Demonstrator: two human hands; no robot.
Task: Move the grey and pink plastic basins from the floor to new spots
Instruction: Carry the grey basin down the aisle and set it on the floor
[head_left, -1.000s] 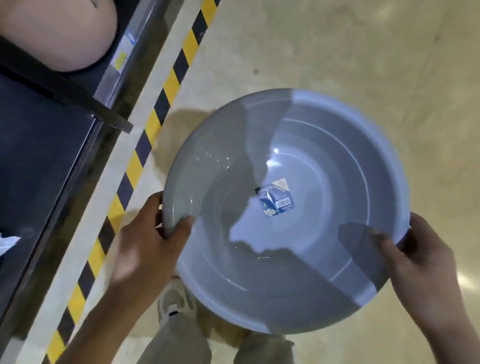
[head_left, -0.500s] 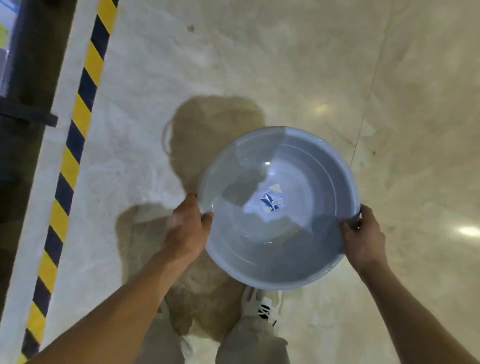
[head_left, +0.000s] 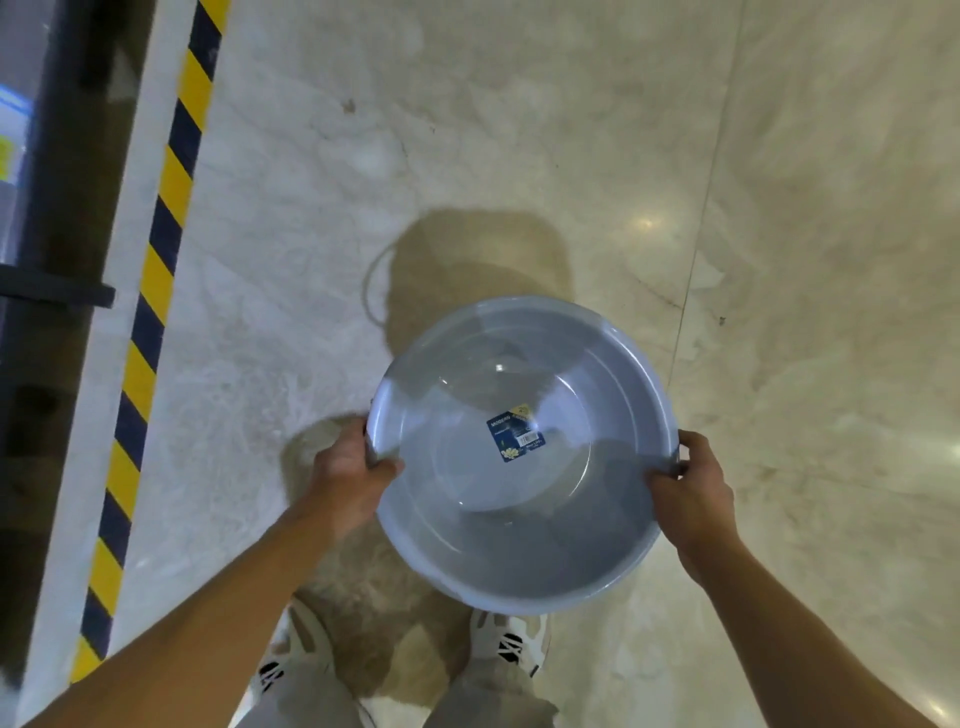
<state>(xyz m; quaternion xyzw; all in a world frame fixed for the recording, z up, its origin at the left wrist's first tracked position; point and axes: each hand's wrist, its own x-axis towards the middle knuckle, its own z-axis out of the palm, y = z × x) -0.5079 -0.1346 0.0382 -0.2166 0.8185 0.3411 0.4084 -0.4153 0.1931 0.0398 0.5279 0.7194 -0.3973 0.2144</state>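
Since the earlier frame the grey basin (head_left: 522, 457) has come away from the striped tape (head_left: 156, 291). Left hand (head_left: 345, 475) and right hand (head_left: 693, 488) clasp opposite rims above the floor (head_left: 519, 130). Carrying step, likely; next, lower it level.

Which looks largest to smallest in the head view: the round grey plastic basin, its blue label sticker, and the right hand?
1. Round grey plastic basin
2. Right hand, nearer the camera, so possibly flattered
3. Blue label sticker
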